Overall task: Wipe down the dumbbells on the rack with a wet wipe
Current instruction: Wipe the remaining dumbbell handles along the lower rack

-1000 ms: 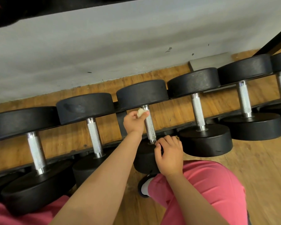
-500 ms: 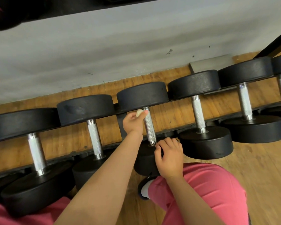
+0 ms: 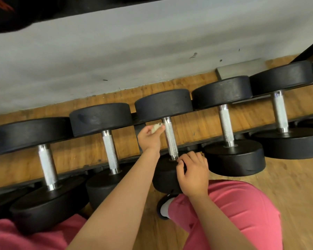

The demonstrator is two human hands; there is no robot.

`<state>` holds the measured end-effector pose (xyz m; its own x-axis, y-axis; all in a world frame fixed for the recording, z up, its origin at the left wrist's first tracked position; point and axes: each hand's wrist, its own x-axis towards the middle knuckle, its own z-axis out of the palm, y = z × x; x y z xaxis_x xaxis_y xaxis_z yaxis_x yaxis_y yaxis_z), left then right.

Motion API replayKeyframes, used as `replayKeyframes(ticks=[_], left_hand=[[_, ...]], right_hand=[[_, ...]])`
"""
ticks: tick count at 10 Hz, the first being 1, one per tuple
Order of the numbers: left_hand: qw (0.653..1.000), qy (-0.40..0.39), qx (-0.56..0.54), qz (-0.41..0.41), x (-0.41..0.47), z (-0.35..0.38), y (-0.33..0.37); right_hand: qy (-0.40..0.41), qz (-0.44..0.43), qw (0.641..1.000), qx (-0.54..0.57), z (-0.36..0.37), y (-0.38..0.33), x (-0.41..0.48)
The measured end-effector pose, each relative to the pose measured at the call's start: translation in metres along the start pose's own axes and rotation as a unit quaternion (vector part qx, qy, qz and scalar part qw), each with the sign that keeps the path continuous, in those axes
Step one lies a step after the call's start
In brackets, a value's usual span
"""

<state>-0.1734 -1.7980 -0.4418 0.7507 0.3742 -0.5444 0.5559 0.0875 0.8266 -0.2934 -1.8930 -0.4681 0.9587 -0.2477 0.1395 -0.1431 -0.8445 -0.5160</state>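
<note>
On the head camera, I see the middle dumbbell point(image 3: 170, 141) lying across the rack point(image 3: 74, 171), its knurled handle exposed between the weight heads. The left hand point(image 3: 150, 137) pinches a balled wet wipe point(image 3: 156, 127) in curled fingertips just at the handle's 9 o'clock side, near its far end; I judge it's placed to rub the grip. The right hand point(image 3: 193, 175), at 5 o'clock from the handle, curls over the near weight head, probably to stop it rolling. The neighbouring dumbbells point(image 3: 109, 150) sit alongside.
</note>
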Motion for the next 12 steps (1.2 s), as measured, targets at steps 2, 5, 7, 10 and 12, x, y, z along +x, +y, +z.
replayKeyframes(ticks=[2, 5, 7, 10, 12], left_hand=[[0.989, -0.052, 0.1, 0.097, -0.013, -0.012, -0.026], [0.994, -0.108, -0.01, -0.024, -0.021, -0.013, -0.03], [0.994, -0.096, -0.016, -0.042, -0.021, -0.007, -0.022], [0.998, -0.064, 0.012, -0.019, -0.004, -0.004, -0.013], [0.993, -0.106, 0.008, -0.052, -0.009, 0.0, -0.018]], right_hand=[[0.005, -0.001, 1.0, -0.002, -0.001, -0.002, 0.0], [0.004, -0.002, 1.0, -0.005, 0.0, -0.001, 0.0], [0.01, -0.004, 1.0, -0.004, 0.0, -0.001, 0.0], [0.014, -0.006, 1.0, 0.001, 0.002, 0.0, 0.0], [0.007, -0.002, 1.0, 0.0, 0.001, 0.0, 0.0]])
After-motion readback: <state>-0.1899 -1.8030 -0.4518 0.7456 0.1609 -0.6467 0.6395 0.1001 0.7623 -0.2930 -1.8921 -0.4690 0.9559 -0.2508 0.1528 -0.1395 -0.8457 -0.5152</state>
